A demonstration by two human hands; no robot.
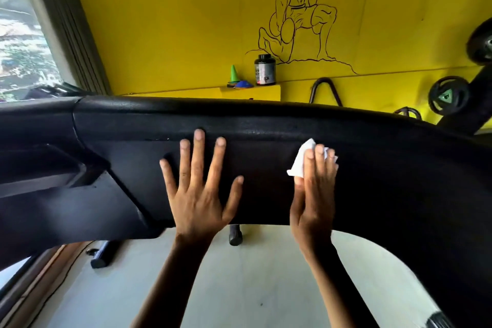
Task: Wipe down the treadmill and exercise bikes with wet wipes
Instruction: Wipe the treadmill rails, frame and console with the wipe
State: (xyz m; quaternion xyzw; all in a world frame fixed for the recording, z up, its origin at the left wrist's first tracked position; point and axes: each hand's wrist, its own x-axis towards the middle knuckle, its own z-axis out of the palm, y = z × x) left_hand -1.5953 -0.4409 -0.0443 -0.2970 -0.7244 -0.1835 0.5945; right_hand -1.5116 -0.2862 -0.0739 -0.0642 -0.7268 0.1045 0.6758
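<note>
The treadmill's black console panel [266, 125] spans the view from left to right. My left hand [198, 194] lies flat on its middle with the fingers spread and straight. To the right, my right hand [315, 194] presses a white wet wipe [302, 161] against the panel with straight fingers; the wipe sticks out above and to the left of the fingers. A recessed tray [53, 168] is set into the console's left part.
Behind the console is a yellow wall with a ledge holding a black jar [264, 70], a green cone [234, 73] and a blue disc [243, 84]. Weight plates [448, 94] hang at the right. A window [18, 34] is at the left. Pale floor shows below.
</note>
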